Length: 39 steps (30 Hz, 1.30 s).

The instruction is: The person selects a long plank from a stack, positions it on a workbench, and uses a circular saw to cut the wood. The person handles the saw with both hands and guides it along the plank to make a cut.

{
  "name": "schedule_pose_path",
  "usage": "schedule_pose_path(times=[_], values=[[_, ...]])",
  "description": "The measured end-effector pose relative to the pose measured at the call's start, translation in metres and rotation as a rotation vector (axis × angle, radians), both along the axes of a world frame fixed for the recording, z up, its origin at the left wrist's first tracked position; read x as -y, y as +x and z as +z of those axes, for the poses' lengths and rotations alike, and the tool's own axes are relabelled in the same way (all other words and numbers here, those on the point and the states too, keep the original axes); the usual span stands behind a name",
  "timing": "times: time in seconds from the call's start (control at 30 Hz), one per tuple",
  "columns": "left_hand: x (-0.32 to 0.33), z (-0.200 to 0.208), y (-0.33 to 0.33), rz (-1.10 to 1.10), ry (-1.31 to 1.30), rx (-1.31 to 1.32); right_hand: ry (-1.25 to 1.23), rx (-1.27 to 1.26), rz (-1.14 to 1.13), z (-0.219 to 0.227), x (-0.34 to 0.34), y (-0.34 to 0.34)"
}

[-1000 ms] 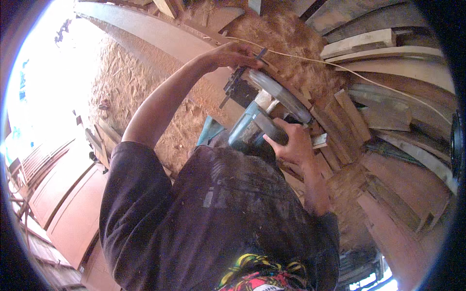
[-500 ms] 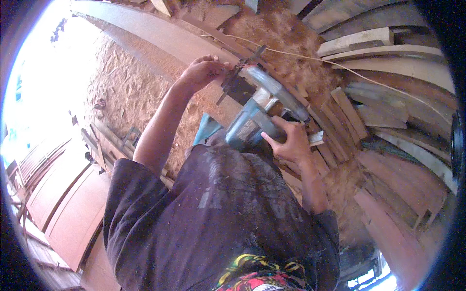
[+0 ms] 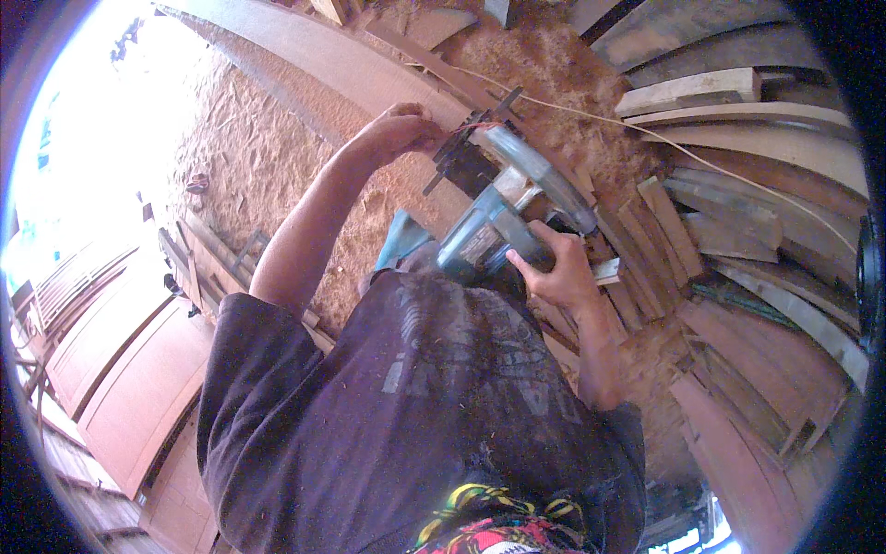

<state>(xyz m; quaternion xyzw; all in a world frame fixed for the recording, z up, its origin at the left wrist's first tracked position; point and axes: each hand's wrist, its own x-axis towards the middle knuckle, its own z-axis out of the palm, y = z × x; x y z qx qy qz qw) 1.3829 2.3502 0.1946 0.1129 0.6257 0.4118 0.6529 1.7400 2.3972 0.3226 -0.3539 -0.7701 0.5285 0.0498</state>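
Observation:
My right hand [image 3: 558, 268] is wrapped round the rear handle of a teal-and-grey circular saw [image 3: 475, 231]. The saw rests on a long wooden plank [image 3: 305, 55] running from the upper left toward my body. At the saw's front, beside its dark base plate [image 3: 466, 171], my left hand [image 3: 406, 129] has its fingers curled and pressed together. Whatever lies between those fingertips is hidden. The blade itself cannot be seen.
Sawdust [image 3: 240, 138] covers the ground left of the plank. A pale cord [image 3: 664, 138] crosses the right side. Stacked boards [image 3: 738, 129] and short offcuts [image 3: 660, 231] lie to the right. Wooden panels [image 3: 138, 388] stand at lower left.
The view has shifted slightly, moving the scene a little to the right and down. My left hand's fingers are curled more tightly by the saw's front; my right hand keeps its grip.

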Motion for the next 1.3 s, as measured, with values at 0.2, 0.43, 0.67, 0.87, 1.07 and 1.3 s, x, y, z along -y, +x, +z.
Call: schedule_pose_path(times=[0.2,0.43,0.67,0.87,1.07,1.3], values=[[-0.007,-0.003,-0.014,-0.264,0.127,-0.146,-0.024,0.026,0.022,-0.007,0.001,0.002],[-0.007,0.000,-0.015,-0.392,0.097,-0.254,-0.005,0.016,0.019,-0.006,0.000,0.001],[0.023,0.007,0.013,-0.072,0.182,-0.261,0.021,0.035,0.019,-0.007,0.000,0.000],[0.069,0.009,0.051,0.282,0.075,-0.365,0.042,-0.018,0.009,0.009,-0.001,-0.008],[0.084,0.033,0.081,0.066,0.071,-0.356,-0.014,-0.021,-0.080,0.020,0.005,-0.006],[0.075,0.030,0.094,-0.225,-0.019,-0.626,0.006,-0.012,-0.043,0.023,0.004,-0.006]])
